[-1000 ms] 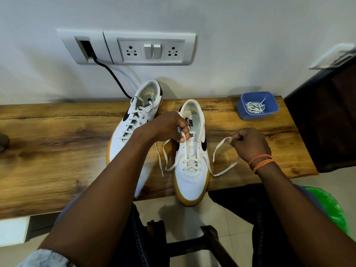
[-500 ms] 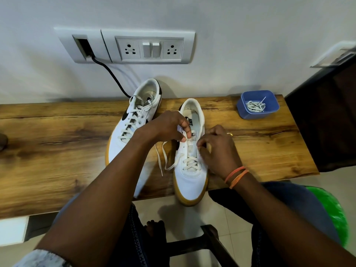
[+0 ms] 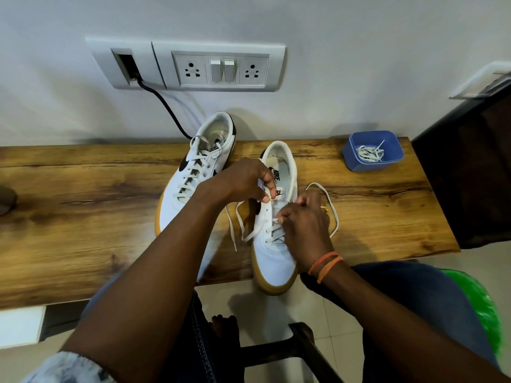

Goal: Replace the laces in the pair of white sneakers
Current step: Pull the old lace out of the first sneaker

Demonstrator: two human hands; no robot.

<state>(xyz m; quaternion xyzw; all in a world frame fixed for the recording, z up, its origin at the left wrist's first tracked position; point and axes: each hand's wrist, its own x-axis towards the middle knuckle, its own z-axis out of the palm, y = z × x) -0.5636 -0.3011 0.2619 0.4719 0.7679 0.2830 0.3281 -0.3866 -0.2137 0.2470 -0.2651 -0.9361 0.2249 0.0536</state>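
From the head camera, I see both of my hands at work over the right-hand sneaker, which stands on the wooden table with its gum-soled toe past the near edge. My left hand has its fingers curled at the shoe's upper eyelets, thumb and forefinger pinching the left eyelet flap just below the tongue label; whether a lace end is also in that pinch I cannot tell. My right hand has its fingers curled tight over the eyelet rows, pinching the white lace, whose free length loops out past the knuckles and back along the shoe's side. Another loose run of lace hangs beneath my left fingers, trailing across the table between the two shoes. The second sneaker, fully laced, lies just beyond my left wrist, heel up against the wall. Well off from my right fingers, at the far corner of the table, a blue tub holds a tangle of old laces. Two orange bands ring my right wrist.
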